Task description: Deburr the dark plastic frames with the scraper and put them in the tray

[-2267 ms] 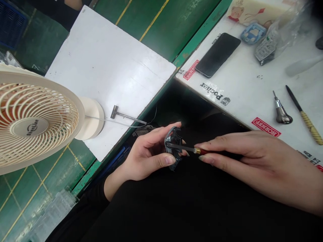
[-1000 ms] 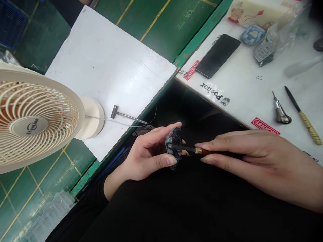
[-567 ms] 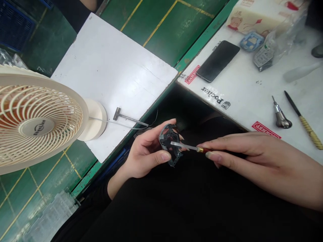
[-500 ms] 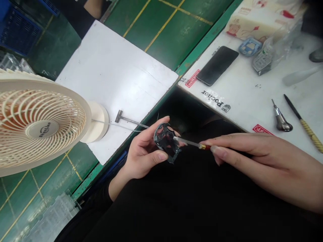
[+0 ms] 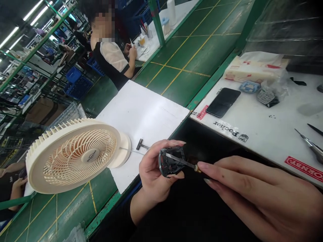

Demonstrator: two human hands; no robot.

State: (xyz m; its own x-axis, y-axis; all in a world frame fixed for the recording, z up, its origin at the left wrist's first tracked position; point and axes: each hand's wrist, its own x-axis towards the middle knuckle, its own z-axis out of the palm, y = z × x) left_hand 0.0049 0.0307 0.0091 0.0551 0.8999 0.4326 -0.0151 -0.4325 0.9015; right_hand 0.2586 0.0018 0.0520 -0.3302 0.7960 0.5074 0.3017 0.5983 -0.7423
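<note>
My left hand grips a small, dark, hollow plastic part between thumb and fingers, its open side facing right. From the right, my right hand pinches a small flat file near its brass collar. The file's grey blade reaches across the opening of the plastic part; I cannot tell exactly where it touches. Most of the file's handle is hidden by my fingers. Behind my left hand a metal T-shaped tool lies on the white board.
A cream fan stands on the white board at left. On the right table are a phone, a blue object, a tissue pack and a pointed tool. A co-worker sits beyond.
The view has tilted up, bringing a co-worker and shelves into sight. The plastic part has turned in my left hand, and the file lies further across it. My right hand is closer to the part.
</note>
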